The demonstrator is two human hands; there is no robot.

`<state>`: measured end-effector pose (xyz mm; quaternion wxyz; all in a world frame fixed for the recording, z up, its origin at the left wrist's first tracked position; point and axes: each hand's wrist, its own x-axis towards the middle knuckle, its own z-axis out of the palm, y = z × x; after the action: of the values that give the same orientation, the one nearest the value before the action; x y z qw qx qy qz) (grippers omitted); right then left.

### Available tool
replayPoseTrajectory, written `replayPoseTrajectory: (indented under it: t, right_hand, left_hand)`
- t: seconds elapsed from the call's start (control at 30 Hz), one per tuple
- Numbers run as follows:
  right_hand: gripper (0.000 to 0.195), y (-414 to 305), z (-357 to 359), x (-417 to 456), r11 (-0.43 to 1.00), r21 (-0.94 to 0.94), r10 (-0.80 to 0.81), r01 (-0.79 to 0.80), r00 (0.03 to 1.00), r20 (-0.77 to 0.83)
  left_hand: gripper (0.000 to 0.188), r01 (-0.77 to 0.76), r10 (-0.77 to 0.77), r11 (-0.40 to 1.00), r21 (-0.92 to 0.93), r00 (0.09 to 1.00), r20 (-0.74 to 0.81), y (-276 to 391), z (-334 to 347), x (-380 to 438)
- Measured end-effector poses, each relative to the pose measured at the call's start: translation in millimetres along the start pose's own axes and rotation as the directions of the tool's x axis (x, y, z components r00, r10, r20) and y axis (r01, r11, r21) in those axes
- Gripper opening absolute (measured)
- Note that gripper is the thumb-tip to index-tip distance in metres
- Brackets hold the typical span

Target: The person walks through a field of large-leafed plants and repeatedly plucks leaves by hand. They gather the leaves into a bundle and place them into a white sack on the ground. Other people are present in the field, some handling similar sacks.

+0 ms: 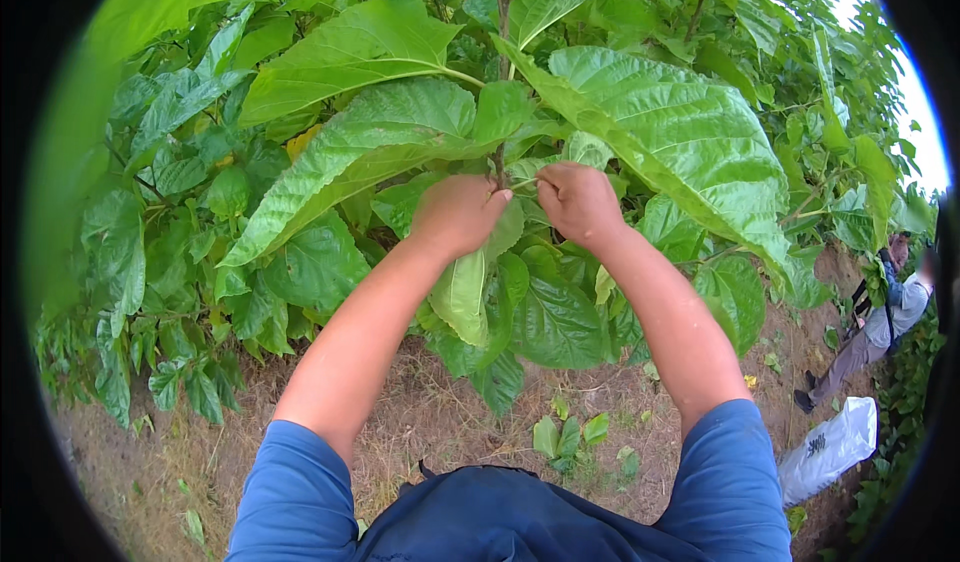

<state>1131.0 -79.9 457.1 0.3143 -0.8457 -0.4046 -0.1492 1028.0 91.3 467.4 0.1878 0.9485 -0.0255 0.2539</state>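
Observation:
My left hand (pixel 461 213) is closed at the upright brown branch (pixel 497 158) of a leafy bush that looks like mulberry. Just below it hangs a pale green leaf (pixel 463 295); whether the fingers also hold this leaf is hidden. Beside it on the right, my right hand (pixel 579 203) pinches a thin green leaf stalk (pixel 525 184) that runs towards the branch. Large leaves arch over both hands, one broad leaf (pixel 360 157) on the left and a glossy one (pixel 675 134) on the right.
Dense foliage (pixel 187 157) fills the far side. Dry, grassy soil (pixel 427 419) lies below, with several fallen leaves (pixel 568 442). A white sack (pixel 829 446) bearing writing lies at the right. Beyond it stands a person (pixel 892 318) near the plants.

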Motion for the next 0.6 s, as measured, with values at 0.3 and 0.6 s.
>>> replayPoseTrajectory:
  t: [0.3,0.6]
  right_hand:
    - [0.02,-17,-41,-6,0.99,-0.127,-0.045,0.056,0.995,0.085]
    - [0.019,-3,-126,-59,0.998,0.028,0.041,-0.048,0.974,0.225]
  left_hand:
    - [0.035,-0.013,0.017,0.999,-0.042,0.995,0.099,18,12,-1]
    - [0.04,-0.138,0.142,0.989,0.055,0.986,-0.085,-90,-3,36]
